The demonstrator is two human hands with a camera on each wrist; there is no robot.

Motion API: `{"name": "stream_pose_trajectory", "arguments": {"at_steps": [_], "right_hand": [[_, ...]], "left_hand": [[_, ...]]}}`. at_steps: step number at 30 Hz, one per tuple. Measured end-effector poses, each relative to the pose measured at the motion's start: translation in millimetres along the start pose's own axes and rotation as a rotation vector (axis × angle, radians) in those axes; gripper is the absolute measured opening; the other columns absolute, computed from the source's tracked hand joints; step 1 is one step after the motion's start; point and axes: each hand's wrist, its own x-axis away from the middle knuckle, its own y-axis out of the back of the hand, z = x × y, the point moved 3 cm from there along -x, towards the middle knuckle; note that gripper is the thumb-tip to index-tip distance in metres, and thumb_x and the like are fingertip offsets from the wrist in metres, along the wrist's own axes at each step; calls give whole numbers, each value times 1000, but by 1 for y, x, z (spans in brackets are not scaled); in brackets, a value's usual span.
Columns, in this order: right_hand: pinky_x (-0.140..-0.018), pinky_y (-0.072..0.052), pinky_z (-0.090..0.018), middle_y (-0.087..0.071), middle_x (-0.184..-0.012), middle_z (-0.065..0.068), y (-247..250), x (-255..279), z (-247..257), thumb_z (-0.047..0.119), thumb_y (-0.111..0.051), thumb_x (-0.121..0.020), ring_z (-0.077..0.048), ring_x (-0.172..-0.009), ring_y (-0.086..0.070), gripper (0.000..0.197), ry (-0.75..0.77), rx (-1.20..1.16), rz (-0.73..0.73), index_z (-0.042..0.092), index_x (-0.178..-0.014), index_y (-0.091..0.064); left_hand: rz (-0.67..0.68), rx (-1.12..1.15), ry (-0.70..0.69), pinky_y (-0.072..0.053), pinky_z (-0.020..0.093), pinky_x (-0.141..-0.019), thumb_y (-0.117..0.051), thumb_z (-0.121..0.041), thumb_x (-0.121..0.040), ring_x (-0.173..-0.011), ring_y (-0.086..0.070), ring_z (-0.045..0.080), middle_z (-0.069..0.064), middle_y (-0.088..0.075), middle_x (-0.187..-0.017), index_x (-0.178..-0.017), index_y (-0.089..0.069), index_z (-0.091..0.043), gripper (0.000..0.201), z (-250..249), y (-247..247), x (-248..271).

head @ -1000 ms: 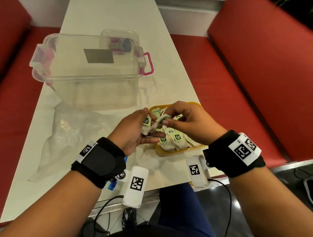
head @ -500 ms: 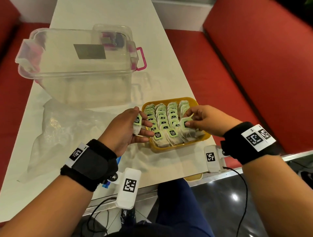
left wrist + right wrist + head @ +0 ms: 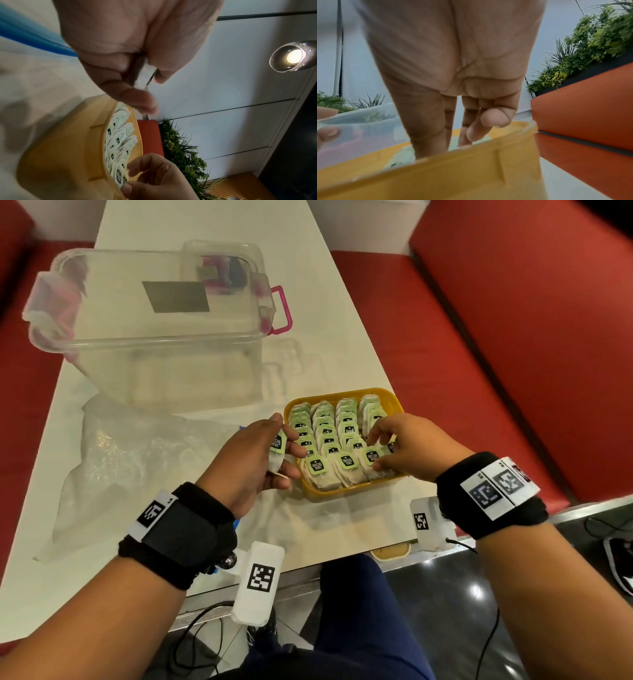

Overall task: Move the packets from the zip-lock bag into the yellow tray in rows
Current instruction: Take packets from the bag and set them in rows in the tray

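Packets [image 3: 337,440] are stood in four overlapping rows inside the yellow tray [image 3: 346,495], each a pale tea bag with a green tag printed "McCoy Teas". One more packet [image 3: 276,450] with the same tag is pinched between thumb and fingers of the left hand [image 3: 251,460], held just left of the tray. The right hand [image 3: 407,448] is reached into the tray's near right corner, fingers bent down onto a packet there; whether it is gripped cannot be told. A crumpled zip-lock bag [image 3: 130,460] lies on the table [image 3: 342,330], beside a clear lidded box [image 3: 154,313].
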Motion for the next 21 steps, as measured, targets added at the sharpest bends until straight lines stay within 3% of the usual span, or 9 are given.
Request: {"name": "stream_pose_trajectory", "arguments": {"at_steps": [3,6,10,12,16,18,21], "right_hand": [[-64,-43,-24,-69,-95,4,-2,0,3,22,-79,-75,-14,-89,-62,19,-7,59,88,20,-93,-73],[-59,-40,-19,-71,-95,4,-1,0,6,20,-75,-79,-12,-87,-63,13,-1,102,89,18,-92,-74],[-53,-33,-6,-70,-87,9,11,8,29,25,-69,-86,11,-62,-54,7,123,-49,-72,20,-88,-73],[-57,-34,-3,-68,-86,9,15,13,50,28,-67,-87,17,-63,-51,11,207,-190,-121,18,-89,-72],[-56,-37,-7,-65,-87,15,11,15,84,32,-68,-87,12,-62,-51,21,260,-370,-137,17,-100,-69],[-52,-37,-9,-60,-69,23,9,15,91,29,-70,-86,5,-56,-52,15,249,-417,-157,17,-94,-69],[-50,-39,-14,-58,-62,18,12,19,94,22,-70,-85,-7,-54,-52,9,259,-480,-229,15,-83,-66]], "left_hand": [[-21,23,-15,-31,22,-41,-42,-39,-100,-45,-41,16,11,-65,-80,-105,-53,-11,31,1,1,1],[-4,110,-15,-23,21,-42,-40,-40,-99,-44,-33,17,16,-63,-79,-97,-47,-12,28,1,1,3],[35,164,-36,-16,25,-48,-33,-42,-100,-44,-31,18,17,-62,-73,-81,-45,-14,36,-1,0,6],[53,144,-40,-16,25,-48,-30,-43,-101,-44,-31,18,16,-61,-72,-78,-47,-14,41,-2,-3,7],[81,77,-54,-21,21,-44,-29,-49,-102,-44,-33,16,11,-59,-70,-80,-56,-14,49,-4,-12,7],[83,63,-71,-27,20,-42,-29,-50,-102,-46,-36,16,9,-59,-69,-83,-56,-13,49,-5,-16,8],[91,52,-103,-34,23,-42,-29,-49,-102,-48,-45,16,7,-60,-71,-87,-57,-13,49,-6,-18,11]]}}
